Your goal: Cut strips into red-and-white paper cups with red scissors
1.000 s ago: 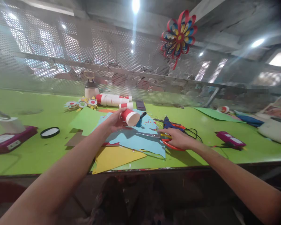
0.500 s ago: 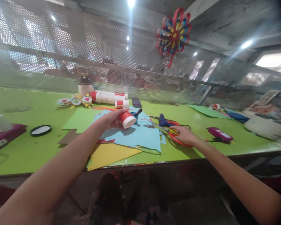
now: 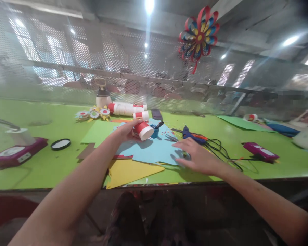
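My left hand (image 3: 129,131) is wrapped round a red and white paper cup (image 3: 143,130), tilted with its white end toward the right. Just behind it is another red and white cup (image 3: 140,116). My right hand (image 3: 195,155) has its fingers spread over the right edge of the light blue paper (image 3: 149,150) and holds nothing. Beyond that hand lies a blue glue gun (image 3: 192,136), near orange handles and black cables. A small blue pot (image 3: 154,131) with a dark stick in it stands on the blue paper.
Yellow paper (image 3: 133,172) lies at the front edge. Flower-like paper pieces (image 3: 93,113), stacked cups (image 3: 125,108) and a bottle (image 3: 102,97) are at the back left. Purple power strips (image 3: 17,152) (image 3: 260,152) sit at both sides, with a black-rimmed disc (image 3: 61,144) at the left.
My right hand has let go of the orange-handled scissors and opened, moving left toward the blue paper. My left hand still holds the cup. The view has shifted slightly left.
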A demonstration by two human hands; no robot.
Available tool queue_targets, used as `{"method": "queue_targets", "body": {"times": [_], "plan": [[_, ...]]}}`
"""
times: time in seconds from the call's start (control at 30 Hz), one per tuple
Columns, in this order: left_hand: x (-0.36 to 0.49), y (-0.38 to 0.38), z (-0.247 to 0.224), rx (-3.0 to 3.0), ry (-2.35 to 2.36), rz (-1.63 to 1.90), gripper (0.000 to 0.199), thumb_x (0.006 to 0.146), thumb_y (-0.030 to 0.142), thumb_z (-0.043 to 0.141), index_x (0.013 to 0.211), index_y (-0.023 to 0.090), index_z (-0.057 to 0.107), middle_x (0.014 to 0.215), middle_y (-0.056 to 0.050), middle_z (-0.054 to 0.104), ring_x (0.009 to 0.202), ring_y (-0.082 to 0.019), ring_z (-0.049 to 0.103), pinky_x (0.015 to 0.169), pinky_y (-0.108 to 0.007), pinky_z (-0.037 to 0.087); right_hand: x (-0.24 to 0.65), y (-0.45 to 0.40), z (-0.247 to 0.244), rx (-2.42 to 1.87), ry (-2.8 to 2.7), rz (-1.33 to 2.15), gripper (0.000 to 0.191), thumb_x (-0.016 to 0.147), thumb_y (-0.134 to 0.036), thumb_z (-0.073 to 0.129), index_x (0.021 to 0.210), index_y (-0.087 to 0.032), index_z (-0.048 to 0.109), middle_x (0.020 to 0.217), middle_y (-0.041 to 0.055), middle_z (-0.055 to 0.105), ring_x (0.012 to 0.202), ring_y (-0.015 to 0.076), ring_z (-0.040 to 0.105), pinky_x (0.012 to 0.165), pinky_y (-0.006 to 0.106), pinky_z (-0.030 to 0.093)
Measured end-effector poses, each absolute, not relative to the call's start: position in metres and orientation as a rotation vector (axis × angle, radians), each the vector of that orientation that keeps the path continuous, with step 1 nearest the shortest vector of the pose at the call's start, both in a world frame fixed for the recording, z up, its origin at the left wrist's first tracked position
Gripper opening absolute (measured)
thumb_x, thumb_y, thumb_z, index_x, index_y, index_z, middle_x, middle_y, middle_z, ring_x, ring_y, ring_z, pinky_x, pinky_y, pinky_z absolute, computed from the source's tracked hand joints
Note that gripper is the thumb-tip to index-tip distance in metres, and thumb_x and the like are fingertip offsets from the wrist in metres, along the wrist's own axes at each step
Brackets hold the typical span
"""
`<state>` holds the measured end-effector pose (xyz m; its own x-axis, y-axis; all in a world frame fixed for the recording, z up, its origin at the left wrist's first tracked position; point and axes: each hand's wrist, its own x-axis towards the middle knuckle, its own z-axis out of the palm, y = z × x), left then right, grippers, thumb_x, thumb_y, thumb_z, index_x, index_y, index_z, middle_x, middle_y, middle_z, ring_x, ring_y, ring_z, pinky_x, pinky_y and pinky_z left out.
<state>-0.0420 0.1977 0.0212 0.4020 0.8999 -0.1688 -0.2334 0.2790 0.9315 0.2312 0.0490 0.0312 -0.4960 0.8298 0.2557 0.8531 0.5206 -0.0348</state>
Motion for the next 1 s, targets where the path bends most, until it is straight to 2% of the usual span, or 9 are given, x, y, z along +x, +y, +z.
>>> {"method": "queue_targets", "body": {"times": [0.17, 0.27, 0.37, 0.5, 0.67, 0.73, 0.83, 0.93, 1.0], "plan": [[-0.056, 0.204, 0.030, 0.916, 0.746, 1.093, 0.040, 0.075, 0.042, 0.064, 0.103, 0.014, 0.060, 0.085, -0.014, 0.068, 0.074, -0.028, 0.067, 0.067, -0.045, 0.056, 0.176, 0.050, 0.022, -1.332, -2.696, -0.132, 0.054, 0.080, -0.031, 0.060, 0.130, -0.009, 0.053, 0.125, 0.0218, 0.055, 0.117, 0.0362, 0.048, 0.097, 0.052, 0.041], [-0.058, 0.203, 0.036, 0.859, 0.683, 1.211, 0.037, 0.078, 0.044, 0.059, 0.103, 0.017, 0.057, 0.087, -0.011, 0.067, 0.080, -0.025, 0.066, 0.072, -0.042, 0.056, 0.171, 0.059, 0.009, -1.362, -2.651, -0.125, 0.054, 0.074, -0.015, 0.060, 0.127, -0.007, 0.055, 0.120, 0.0211, 0.059, 0.112, 0.0348, 0.051, 0.096, 0.052, 0.042], [-0.058, 0.198, 0.043, 0.788, 0.590, 1.287, 0.031, 0.078, 0.040, 0.060, 0.100, 0.020, 0.055, 0.091, -0.009, 0.067, 0.085, -0.025, 0.066, 0.078, -0.046, 0.055, 0.181, 0.067, -0.002, -1.289, -2.477, -0.040, 0.046, 0.071, -0.004, 0.055, 0.116, -0.011, 0.064, 0.114, 0.0164, 0.066, 0.110, 0.0302, 0.056, 0.098, 0.048, 0.043], [-0.058, 0.193, 0.051, 0.798, 0.520, 1.207, 0.032, 0.076, 0.043, 0.063, 0.096, 0.019, 0.058, 0.087, -0.009, 0.068, 0.084, -0.027, 0.065, 0.081, -0.055, 0.052, 0.204, 0.075, 0.001, -1.293, -2.205, 0.044, 0.034, 0.080, -0.009, 0.050, 0.107, -0.016, 0.069, 0.111, 0.0107, 0.071, 0.105, 0.0251, 0.063, 0.096, 0.041, 0.048], [-0.064, 0.187, 0.064, 0.922, 0.709, 1.188, 0.031, 0.075, 0.046, 0.064, 0.091, 0.020, 0.061, 0.076, -0.007, 0.065, 0.073, -0.024, 0.064, 0.077, -0.056, 0.053, 0.217, 0.073, 0.025, -1.354, -1.941, 0.018, 0.036, 0.092, -0.026, 0.043, 0.112, -0.011, 0.068, 0.104, 0.0096, 0.074, 0.095, 0.0255, 0.068, 0.084, 0.037, 0.054], [-0.070, 0.174, 0.073, 0.985, 0.765, 1.203, 0.031, 0.075, 0.046, 0.064, 0.090, 0.020, 0.063, 0.074, -0.007, 0.065, 0.068, -0.023, 0.063, 0.072, -0.051, 0.055, 0.215, 0.067, 0.030, -1.329, -1.914, 0.020, 0.035, 0.091, -0.027, 0.045, 0.112, -0.011, 0.068, 0.104, 0.0085, 0.073, 0.095, 0.0250, 0.068, 0.084, 0.036, 0.053], [-0.083, 0.134, 0.081, 1.042, 0.780, 1.296, 0.030, 0.073, 0.042, 0.067, 0.090, 0.017, 0.065, 0.073, -0.005, 0.065, 0.059, -0.017, 0.060, 0.061, -0.037, 0.056, 0.208, 0.059, 0.028, -1.201, -1.957, 0.034, 0.030, 0.090, -0.025, 0.048, 0.109, -0.014, 0.069, 0.104, 0.0074, 0.073, 0.095, 0.0232, 0.068, 0.086, 0.033, 0.052], [-0.098, 0.078, 0.068, 0.956, 0.847, 1.349, 0.030, 0.072, 0.042, 0.070, 0.090, 0.017, 0.067, 0.077, -0.006, 0.069, 0.060, -0.016, 0.062, 0.052, -0.025, 0.052, 0.201, 0.052, 0.018, -1.113, -2.011, 0.024, 0.026, 0.091, -0.022, 0.048, 0.107, -0.017, 0.069, 0.100, 0.0071, 0.074, 0.091, 0.0218, 0.068, 0.084, 0.034, 0.053], [-0.106, 0.040, 0.050, 0.868, 0.932, 1.379, 0.033, 0.074, 0.043, 0.069, 0.096, 0.019, 0.069, 0.085, -0.006, 0.072, 0.071, -0.019, 0.067, 0.056, -0.024, 0.054, 0.196, 0.046, 0.012, -1.069, -2.067, 0.001, 0.025, 0.092, -0.020, 0.048, 0.107, -0.017, 0.068, 0.100, 0.0078, 0.073, 0.093, 0.0213, 0.067, 0.085, 0.034, 0.052]]}}
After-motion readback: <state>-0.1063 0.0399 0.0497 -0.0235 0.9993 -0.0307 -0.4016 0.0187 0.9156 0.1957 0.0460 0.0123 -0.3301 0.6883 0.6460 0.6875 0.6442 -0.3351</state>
